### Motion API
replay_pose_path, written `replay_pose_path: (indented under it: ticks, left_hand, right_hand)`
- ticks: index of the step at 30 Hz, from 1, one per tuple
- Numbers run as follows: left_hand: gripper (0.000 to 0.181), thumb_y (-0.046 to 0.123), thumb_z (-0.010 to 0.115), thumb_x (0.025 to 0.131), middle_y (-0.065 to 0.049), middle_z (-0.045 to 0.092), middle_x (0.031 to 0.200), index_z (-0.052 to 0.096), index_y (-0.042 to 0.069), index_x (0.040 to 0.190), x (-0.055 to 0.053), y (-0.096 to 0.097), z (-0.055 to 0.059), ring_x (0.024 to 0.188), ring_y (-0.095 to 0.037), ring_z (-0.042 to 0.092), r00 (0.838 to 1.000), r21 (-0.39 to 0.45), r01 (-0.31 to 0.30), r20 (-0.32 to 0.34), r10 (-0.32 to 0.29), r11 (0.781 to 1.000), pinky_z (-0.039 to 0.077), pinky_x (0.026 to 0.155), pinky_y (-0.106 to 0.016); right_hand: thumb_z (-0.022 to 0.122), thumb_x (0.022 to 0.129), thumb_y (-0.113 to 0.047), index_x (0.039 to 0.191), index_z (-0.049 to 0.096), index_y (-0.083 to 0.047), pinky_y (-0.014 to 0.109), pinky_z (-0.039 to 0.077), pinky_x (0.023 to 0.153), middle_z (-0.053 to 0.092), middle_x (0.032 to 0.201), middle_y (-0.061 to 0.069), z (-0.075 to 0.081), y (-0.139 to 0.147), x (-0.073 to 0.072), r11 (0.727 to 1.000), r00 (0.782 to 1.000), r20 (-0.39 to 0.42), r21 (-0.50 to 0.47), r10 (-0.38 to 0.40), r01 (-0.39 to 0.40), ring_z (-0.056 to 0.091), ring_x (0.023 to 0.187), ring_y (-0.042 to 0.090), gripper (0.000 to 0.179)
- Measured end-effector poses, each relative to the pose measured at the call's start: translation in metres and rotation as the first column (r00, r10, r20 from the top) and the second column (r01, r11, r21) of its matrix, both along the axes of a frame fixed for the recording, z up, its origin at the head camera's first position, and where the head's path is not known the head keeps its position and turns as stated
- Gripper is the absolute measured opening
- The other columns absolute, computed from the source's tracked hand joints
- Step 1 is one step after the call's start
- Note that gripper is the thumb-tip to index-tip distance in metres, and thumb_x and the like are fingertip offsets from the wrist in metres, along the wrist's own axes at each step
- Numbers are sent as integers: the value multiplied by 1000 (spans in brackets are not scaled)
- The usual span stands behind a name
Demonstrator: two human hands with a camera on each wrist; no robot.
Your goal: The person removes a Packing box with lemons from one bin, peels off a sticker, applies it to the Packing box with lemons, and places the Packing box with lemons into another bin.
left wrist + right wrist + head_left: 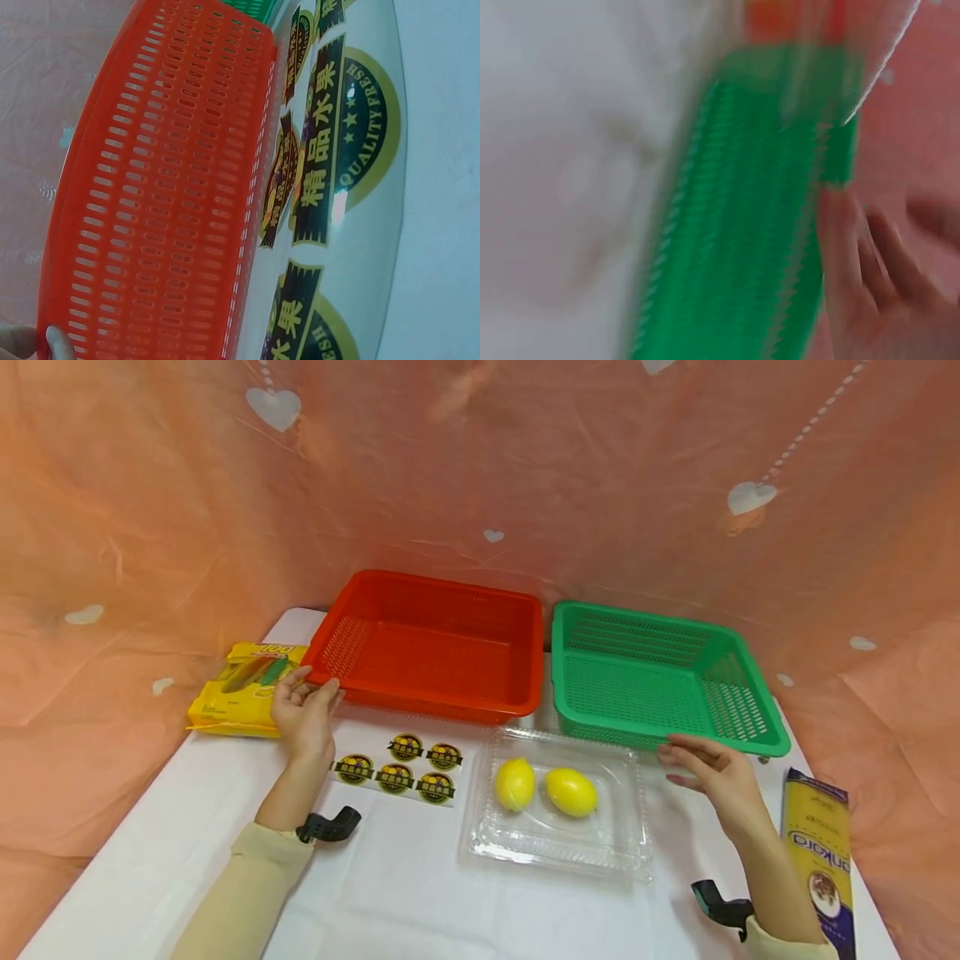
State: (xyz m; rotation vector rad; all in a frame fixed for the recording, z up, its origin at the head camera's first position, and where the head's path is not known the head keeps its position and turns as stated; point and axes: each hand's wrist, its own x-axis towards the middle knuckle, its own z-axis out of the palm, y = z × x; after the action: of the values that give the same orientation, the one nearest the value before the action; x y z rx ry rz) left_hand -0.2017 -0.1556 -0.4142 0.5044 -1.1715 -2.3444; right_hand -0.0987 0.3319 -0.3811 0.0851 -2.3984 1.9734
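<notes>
My left hand is at the front left corner of the red basket. In the left wrist view its thumb and a finger pinch the rim of this slotted plastic basket. My right hand hovers by the front rim of the green basket, fingers extended and apart, holding nothing; the right wrist view is blurred. Between the hands, two yellow lemons lie in a clear plastic container. A sheet of round fruit stickers lies left of it, below the red basket.
A yellow packet lies at the left, beside the red basket. On the right edge of the white table lies a yellow and blue packet lettered ankara. A pinkish-orange cloth with white hearts hangs behind the baskets.
</notes>
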Motion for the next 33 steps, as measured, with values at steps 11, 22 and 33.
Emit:
replay_pose_path:
  ticks: [11, 22, 33]
  left_hand:
    - [35, -19, 65, 85, -7, 48, 85, 58, 6, 110, 1, -2, 3, 65, -12, 59, 1000, -1, 6, 19, -6, 1000, 59, 68, -25]
    - [35, -19, 64, 85, -8, 46, 87, 58, 5, 110, 2, -1, 2, 65, -12, 57, 1000, 12, 10, 17, -10, 1000, 59, 67, -24]
    - [36, -17, 65, 86, -8, 47, 88, 57, 6, 112, 2, -1, 4, 65, -12, 57, 999, -23, 13, 42, -12, 1000, 59, 69, -24]
  right_hand:
    - [64, 97, -14, 130, 60, 6, 68, 39, 99, 54, 138, 27, 26, -81, 0, 690, 911, -407, 641, -64, 335, 41, 136, 44, 39]
    - [45, 103, -52, 157, 26, -8, 81, 4, 104, 7, 163, 25, 35, -97, 5, 401, 976, 38, 907, 215, -124, -4, 147, 50, 72]
    - [48, 98, -60, 158, 24, -7, 83, 4, 101, 9, 161, 29, 51, -98, -4, 326, 983, 67, 938, 172, -121, 2, 143, 58, 84]
